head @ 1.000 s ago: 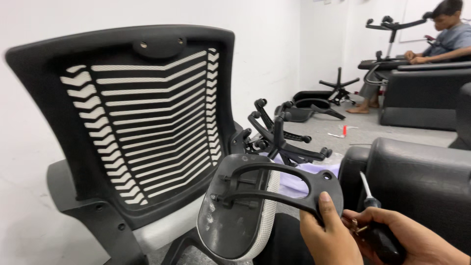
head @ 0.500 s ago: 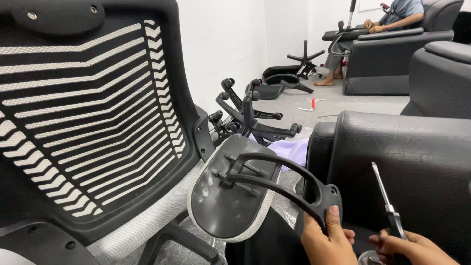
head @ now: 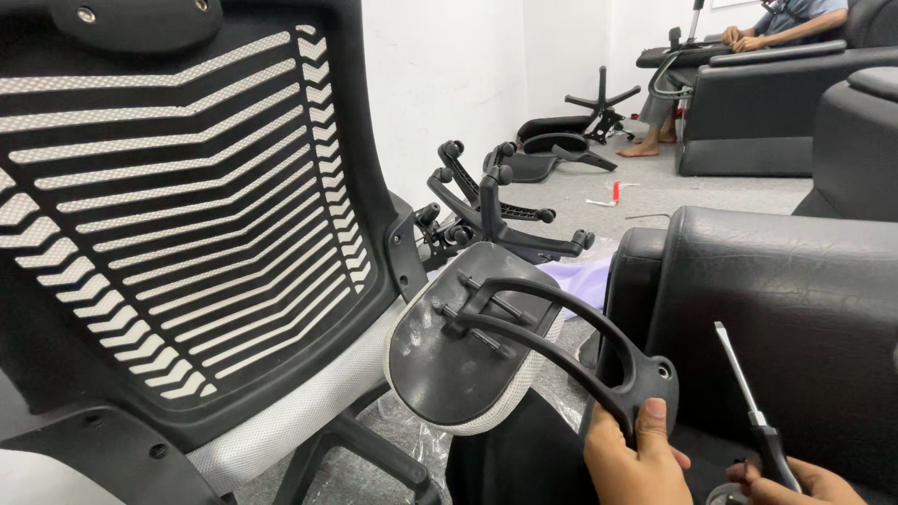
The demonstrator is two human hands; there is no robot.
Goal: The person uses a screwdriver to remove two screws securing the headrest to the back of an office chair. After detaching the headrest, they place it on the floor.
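The headrest (head: 468,351) hangs low in the middle, just in front of the chair back (head: 178,206). Its curved black bracket (head: 580,351) runs down and right from the pad, whose dark underside faces up. The left hand (head: 631,458) has a closed grip on the bracket's end. The right hand (head: 795,482) is closed on a screwdriver (head: 753,411), tip up, beside the black armchair (head: 786,309).

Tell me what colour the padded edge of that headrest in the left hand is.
White mesh around a black plastic back, seen in the head view: headrest, left hand.
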